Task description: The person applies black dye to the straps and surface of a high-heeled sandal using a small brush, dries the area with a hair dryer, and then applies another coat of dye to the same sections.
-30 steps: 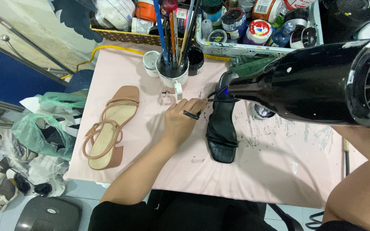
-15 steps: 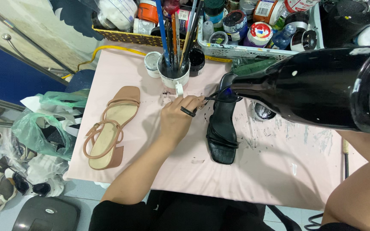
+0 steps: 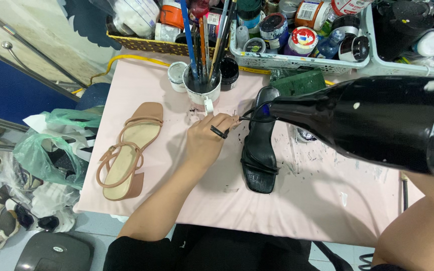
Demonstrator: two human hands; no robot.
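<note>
Black hair dryer (image 3: 377,120) hiding right hand, grip unseen, left hand (image 3: 208,140) pinching sandal strap (image 3: 249,118)

A tan strappy leather sandal (image 3: 126,153) lies left of the white brush-filled cup (image 3: 203,90); crumpled green plastic bags (image 3: 51,150) sit further left.

Right hand out of frame past the right edge; only the forearm shows. Dryer (image 3: 377,120) body cut off at that edge, its nozzle hiding the black sandal's (image 3: 258,155) heel.
</note>
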